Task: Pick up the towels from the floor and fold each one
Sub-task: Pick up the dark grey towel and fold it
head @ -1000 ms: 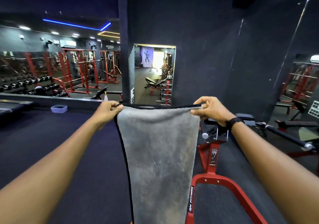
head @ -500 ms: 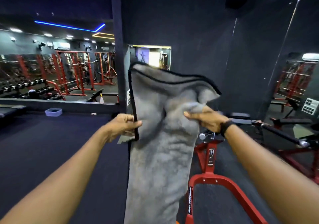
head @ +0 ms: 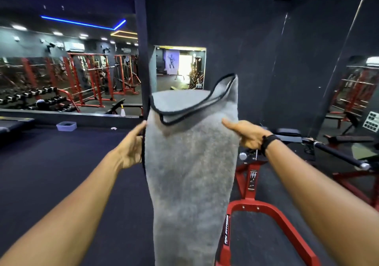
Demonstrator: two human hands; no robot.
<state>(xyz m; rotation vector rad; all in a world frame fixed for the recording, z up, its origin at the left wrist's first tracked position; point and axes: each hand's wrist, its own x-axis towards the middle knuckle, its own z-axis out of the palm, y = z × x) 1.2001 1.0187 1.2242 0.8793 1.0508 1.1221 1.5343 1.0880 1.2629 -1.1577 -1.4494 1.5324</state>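
A grey towel (head: 188, 163) with black piping hangs in front of me, held up at chest height. Its top end stands above my hands and curls over toward me, the black-edged corner sticking up at the right. My left hand (head: 131, 149) grips the towel's left edge, fingers behind the cloth. On the right edge, my right hand (head: 244, 132), with a black wristband, pinches the cloth with the thumb in front. The towel's lower end runs out of the bottom of the frame.
A red-framed gym machine (head: 254, 185) stands just right of the towel, with a black bar (head: 338, 153) reaching right. A dark pillar (head: 141, 50) rises behind. Dark floor (head: 51, 173) spreads to the left, with a small pale tub (head: 66, 126) by the mirror wall.
The towel's top edge, held taut a second ago, has been flipped upward and now folds over toward me. Both hands have slid down its side edges and moved further apart.
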